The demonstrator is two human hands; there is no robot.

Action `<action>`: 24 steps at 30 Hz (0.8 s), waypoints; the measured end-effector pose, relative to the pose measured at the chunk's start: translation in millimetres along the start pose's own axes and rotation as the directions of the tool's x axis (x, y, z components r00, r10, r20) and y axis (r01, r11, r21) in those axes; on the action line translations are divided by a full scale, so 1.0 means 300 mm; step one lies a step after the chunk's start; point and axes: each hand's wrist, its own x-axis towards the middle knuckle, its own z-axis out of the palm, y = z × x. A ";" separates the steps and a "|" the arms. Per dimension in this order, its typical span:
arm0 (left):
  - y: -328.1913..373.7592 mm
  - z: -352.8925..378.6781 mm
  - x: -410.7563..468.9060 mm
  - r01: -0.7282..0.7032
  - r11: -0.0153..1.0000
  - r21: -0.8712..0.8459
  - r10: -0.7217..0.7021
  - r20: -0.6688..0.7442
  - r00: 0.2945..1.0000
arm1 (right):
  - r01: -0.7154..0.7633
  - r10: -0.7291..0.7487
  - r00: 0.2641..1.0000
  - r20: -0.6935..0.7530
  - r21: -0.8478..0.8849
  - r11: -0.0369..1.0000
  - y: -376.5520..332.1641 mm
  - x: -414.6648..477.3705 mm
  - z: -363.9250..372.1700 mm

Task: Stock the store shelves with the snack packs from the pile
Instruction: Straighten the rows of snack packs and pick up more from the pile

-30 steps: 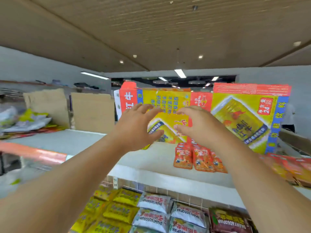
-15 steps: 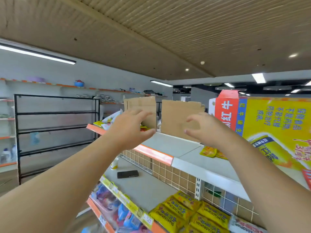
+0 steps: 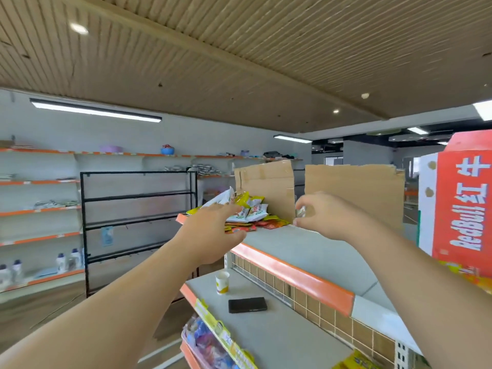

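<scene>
Fetching step, by my reading. Both arms stretch toward the pile of snack packs (image 3: 247, 213) heaped at the far end of the top shelf (image 3: 306, 251).

- Left hand (image 3: 213, 233): at the pile's near edge, grip apart, empty.
- Right hand (image 3: 327, 217): fingers curled; cannot tell if clamped on anything.

Next move likely calls for closing on a few packs.

Carton (image 3: 458, 209) on the right reads "RedBull". Pack print is too blurred to read.

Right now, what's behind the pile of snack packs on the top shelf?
A brown cardboard panel stands upright behind the pile, toward its right. The left hand covers the pile's near edge, and anything behind the cardboard is hidden.
</scene>
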 end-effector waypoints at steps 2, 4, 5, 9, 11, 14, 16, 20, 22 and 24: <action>-0.019 0.032 0.067 0.006 1.000 0.017 -0.006 0.010 1.000 | 0.002 -0.002 1.000 0.010 -0.003 1.000 0.026 0.095 0.024; -0.034 0.066 0.146 0.009 1.000 0.028 -0.010 0.011 1.000 | 0.001 -0.001 1.000 0.022 -0.001 1.000 0.053 0.193 0.041; -0.041 0.084 0.185 0.011 0.999 0.034 -0.011 0.013 1.000 | -0.001 0.002 0.999 0.038 -0.002 1.000 0.066 0.238 0.049; -0.047 0.153 0.330 0.015 0.999 0.044 -0.016 0.013 1.000 | 0.004 0.002 0.993 0.119 -0.043 0.999 0.111 0.391 0.062; -0.048 0.192 0.391 0.013 0.999 0.032 -0.013 0.009 1.000 | 0.006 0.003 0.989 0.145 -0.065 0.998 0.131 0.454 0.073; -0.055 0.258 0.461 0.005 1.000 0.008 -0.005 0.018 1.000 | 0.010 0.008 0.986 0.169 -0.106 0.994 0.161 0.517 0.098; -0.064 0.299 0.495 -0.003 1.000 0.000 0.003 0.025 1.000 | 0.009 0.018 0.980 0.197 -0.135 0.991 0.175 0.543 0.116; -0.103 0.359 0.573 0.006 0.998 -0.063 -0.004 0.028 1.000 | -0.002 0.044 0.975 0.219 -0.186 0.983 0.199 0.609 0.155; -0.129 0.396 0.616 0.001 0.996 -0.086 0.002 0.032 0.999 | -0.013 0.059 0.972 0.226 -0.201 0.979 0.214 0.644 0.180; -0.154 0.437 0.654 0.008 0.995 -0.100 -0.004 0.046 0.999 | -0.031 0.083 0.968 0.235 -0.217 0.976 0.231 0.677 0.213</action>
